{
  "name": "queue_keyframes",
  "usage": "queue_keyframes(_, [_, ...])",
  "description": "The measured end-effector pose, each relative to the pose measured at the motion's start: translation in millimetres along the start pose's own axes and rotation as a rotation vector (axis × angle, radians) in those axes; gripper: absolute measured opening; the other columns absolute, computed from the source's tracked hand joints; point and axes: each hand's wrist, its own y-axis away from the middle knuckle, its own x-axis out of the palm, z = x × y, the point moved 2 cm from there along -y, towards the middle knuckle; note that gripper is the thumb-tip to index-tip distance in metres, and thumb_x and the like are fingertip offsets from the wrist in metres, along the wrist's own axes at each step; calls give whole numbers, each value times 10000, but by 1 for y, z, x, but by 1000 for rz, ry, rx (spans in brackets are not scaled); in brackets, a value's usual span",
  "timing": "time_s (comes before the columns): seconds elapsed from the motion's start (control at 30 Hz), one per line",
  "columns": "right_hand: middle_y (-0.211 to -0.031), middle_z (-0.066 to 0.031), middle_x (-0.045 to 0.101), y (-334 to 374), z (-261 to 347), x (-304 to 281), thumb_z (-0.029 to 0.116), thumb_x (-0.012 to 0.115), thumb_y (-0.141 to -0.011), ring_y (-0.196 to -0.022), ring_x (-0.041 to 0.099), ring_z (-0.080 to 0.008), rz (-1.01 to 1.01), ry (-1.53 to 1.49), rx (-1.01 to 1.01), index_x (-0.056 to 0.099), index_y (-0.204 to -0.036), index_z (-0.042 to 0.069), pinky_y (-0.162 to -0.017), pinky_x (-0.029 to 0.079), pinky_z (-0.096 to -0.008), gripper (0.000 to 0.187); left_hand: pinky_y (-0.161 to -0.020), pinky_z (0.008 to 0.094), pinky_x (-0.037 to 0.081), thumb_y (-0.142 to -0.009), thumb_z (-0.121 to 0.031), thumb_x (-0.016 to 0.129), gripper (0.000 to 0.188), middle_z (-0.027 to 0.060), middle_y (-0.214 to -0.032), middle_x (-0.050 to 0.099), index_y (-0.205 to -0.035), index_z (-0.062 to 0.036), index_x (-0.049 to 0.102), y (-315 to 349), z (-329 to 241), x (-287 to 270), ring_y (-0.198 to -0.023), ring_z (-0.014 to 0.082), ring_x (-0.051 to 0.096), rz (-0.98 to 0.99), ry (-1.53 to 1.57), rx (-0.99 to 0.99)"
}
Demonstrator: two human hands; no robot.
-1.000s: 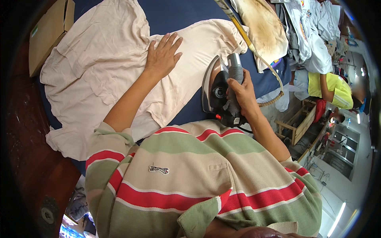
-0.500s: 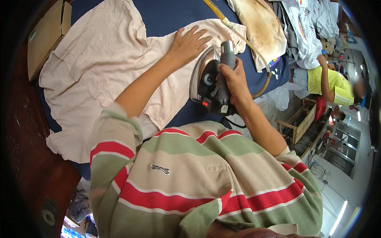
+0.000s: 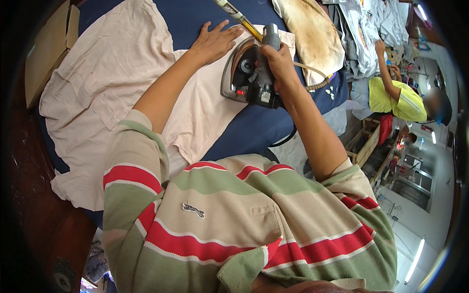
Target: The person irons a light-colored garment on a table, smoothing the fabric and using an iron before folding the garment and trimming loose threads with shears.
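Note:
A pale pink garment (image 3: pixel 112 93) lies spread over a table covered in dark blue cloth (image 3: pixel 190 19), wrinkled on the left and smoother toward the right. My left hand (image 3: pixel 213 43) rests flat near the garment's far edge, fingers spread, holding nothing. My right hand (image 3: pixel 279 61) is wrapped round the grey handle of a black electric iron (image 3: pixel 246 73). The iron sits on the garment's right part, just right of my left hand. Its soleplate underside is hidden. A hose (image 3: pixel 312 70) runs behind my right hand.
A cardboard box (image 3: pixel 49 53) stands at the far left. A scorched cream-coloured pad (image 3: pixel 312 34) lies at the back right, beside grey and white clothes (image 3: pixel 361 34). Farther right, a person in a yellow shirt (image 3: pixel 395 100) handles clothes near a wooden crate (image 3: pixel 364 141).
The iron and my right hand have moved farther away from my body and slightly left. My left hand has also slid a little away and left, still flat on the cloth.

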Motion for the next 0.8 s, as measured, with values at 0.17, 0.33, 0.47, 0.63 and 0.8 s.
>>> queue_keyframes(0.17, [-830, -106, 511, 59, -11, -2, 169, 630, -719, -617, 531, -161, 277, 102, 65, 324, -1234, -18, -522, 460, -305, 627, -1067, 551, 154, -959, -277, 323, 476, -68, -1488, 222, -1427, -229, 255, -2, 9, 15, -1376, 213, 171, -61, 84, 30])
queue_keyframes(0.33, [-848, -89, 520, 57, -5, 28, 191, 641, -728, -648, 533, -146, 536, 238, -50, 380, -1217, -1, -588, 456, -283, 587, -1014, 287, 345, -903, -122, 456, 346, 100, -1264, 541, -1240, -106, 536, 5, 50, -15, -1197, 227, 479, -303, 965, -60])
queue_keyframes(0.47, [-840, -97, 531, 17, 20, 55, 192, 642, -734, -651, 540, -150, 582, 252, -109, 374, -1220, -22, -574, 461, -291, 595, -886, 324, 439, -900, -140, 474, 293, 125, -1108, 604, -1167, -64, 569, 82, 58, -60, -1029, 250, 572, -658, 757, -277])
queue_keyframes(0.63, [-805, -98, 528, 11, 21, 55, 197, 645, -733, -615, 542, -155, 580, 265, -127, 377, -1217, -18, -540, 465, -291, 594, -759, 317, 461, -813, -120, 593, 266, 108, -952, 617, -1068, -46, 603, 191, -25, -53, -784, 219, 586, -593, 596, -380])
queue_keyframes(0.8, [-813, -102, 521, 29, 15, 50, 180, 636, -733, -634, 536, -158, 605, 279, -106, 370, -1182, -52, -547, 468, -312, 571, -905, 390, 339, -734, -176, 651, 218, 22, -895, 603, -938, -99, 639, 232, -119, -47, -905, 193, 542, -232, 448, -365])
